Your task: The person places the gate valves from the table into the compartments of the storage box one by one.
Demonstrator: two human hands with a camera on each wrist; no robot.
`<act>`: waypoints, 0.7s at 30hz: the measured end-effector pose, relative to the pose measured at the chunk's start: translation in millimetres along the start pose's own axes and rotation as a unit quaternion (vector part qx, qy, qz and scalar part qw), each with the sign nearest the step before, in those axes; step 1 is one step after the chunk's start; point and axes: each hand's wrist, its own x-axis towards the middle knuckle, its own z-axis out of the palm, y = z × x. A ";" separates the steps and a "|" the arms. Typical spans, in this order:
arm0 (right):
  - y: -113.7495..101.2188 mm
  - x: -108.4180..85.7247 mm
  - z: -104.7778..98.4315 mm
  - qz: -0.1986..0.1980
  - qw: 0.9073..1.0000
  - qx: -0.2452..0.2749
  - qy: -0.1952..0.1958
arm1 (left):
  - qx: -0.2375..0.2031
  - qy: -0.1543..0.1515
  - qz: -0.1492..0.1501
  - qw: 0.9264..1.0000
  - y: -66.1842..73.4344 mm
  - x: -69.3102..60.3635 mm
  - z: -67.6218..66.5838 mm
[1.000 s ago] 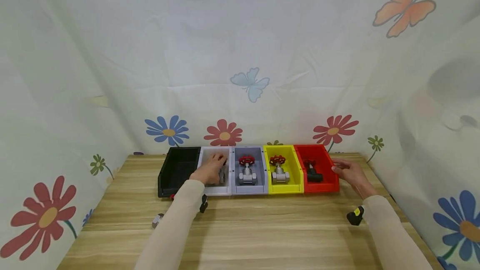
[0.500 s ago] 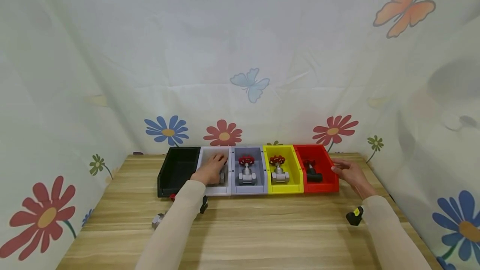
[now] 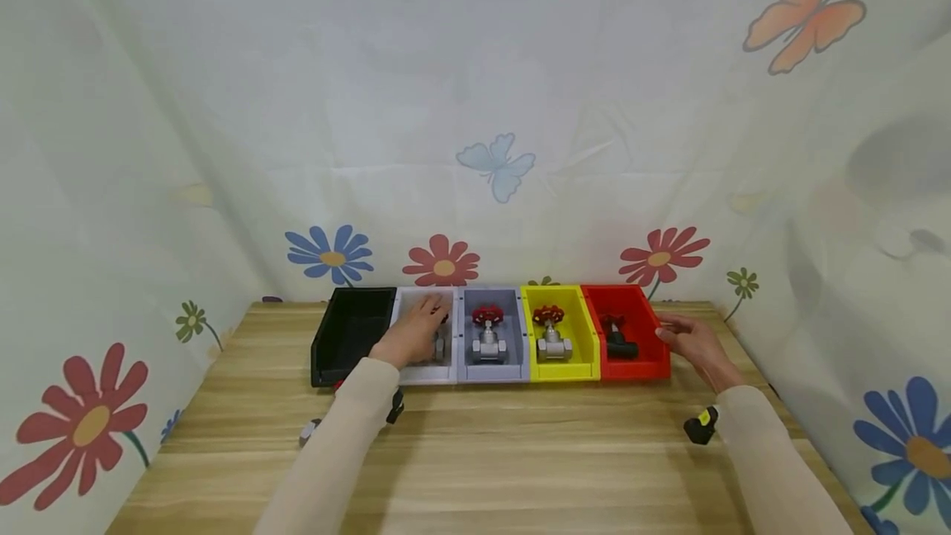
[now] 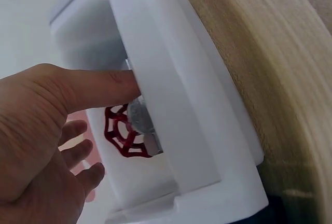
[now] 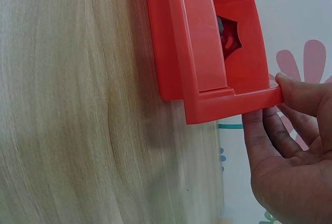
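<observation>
My left hand reaches into the white bin. In the left wrist view its thumb extends over a metal valve with a red handwheel; the other fingers are loosely bent and apart from the wheel. The bin's front wall hides part of the valve and the thumb's tip. At the far right, my right hand pinches the side wall of the red bin, thumb on the rim and fingers outside. A black valve with a dark red handle lies inside that bin.
Joined in the same row are a black bin, a grey-purple bin and a yellow bin. The latter two each hold a red-wheeled valve. A metal part lies on the wooden table, partly behind the left sleeve. A printed curtain hangs behind.
The left hand has lifted and shifted slightly left within the white bin, the sleeve covering more of the metal part on the table. The right hand keeps its grip on the red bin.
</observation>
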 end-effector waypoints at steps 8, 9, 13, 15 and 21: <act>1.5 0.6 0.9 -0.011 1.000 -0.007 0.004 | 0.008 0.016 0.013 1.000 0.3 -10.0 -5.1; 1.3 0.4 1.0 -0.011 1.000 -0.007 0.004 | 0.009 0.018 0.012 1.000 0.8 -11.5 -6.2; 1.5 0.0 1.4 -0.007 1.000 -0.005 0.003 | 0.021 0.027 0.008 0.999 3.2 -17.5 -9.6; 1.8 0.1 1.1 -0.006 1.000 -0.004 0.003 | 0.022 0.031 0.007 0.999 5.6 -21.3 -13.1; 2.3 1.1 1.1 -0.004 1.000 -0.003 0.001 | 0.025 0.042 0.017 0.999 15.1 -35.8 -27.9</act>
